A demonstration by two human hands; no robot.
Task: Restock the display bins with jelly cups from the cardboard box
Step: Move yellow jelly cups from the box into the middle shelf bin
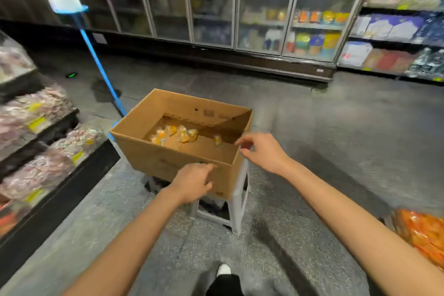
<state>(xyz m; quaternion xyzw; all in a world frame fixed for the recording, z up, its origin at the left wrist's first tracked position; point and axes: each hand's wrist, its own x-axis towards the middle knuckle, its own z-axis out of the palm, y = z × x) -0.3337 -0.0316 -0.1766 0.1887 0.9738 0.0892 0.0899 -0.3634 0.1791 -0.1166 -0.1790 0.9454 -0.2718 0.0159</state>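
While few jelly cups (176, 136) remain inside cardboard box (173, 158), left hand (194, 181) grips its near wall; right hand (263, 152), fingers loosely curled, holds nothing at its corner; restock nearly done.

Nearly empty cardboard box (168, 154) in front of you, display bins (40, 151) at your left.

Your box sits open-topped on a white stool (236, 202); a few orange jelly cups (176, 136) lie scattered on its floor toward the far left corner, one more alone nearer the right wall. The tiered bins hold blurred heaps of pale wrapped sweets with yellow tags.
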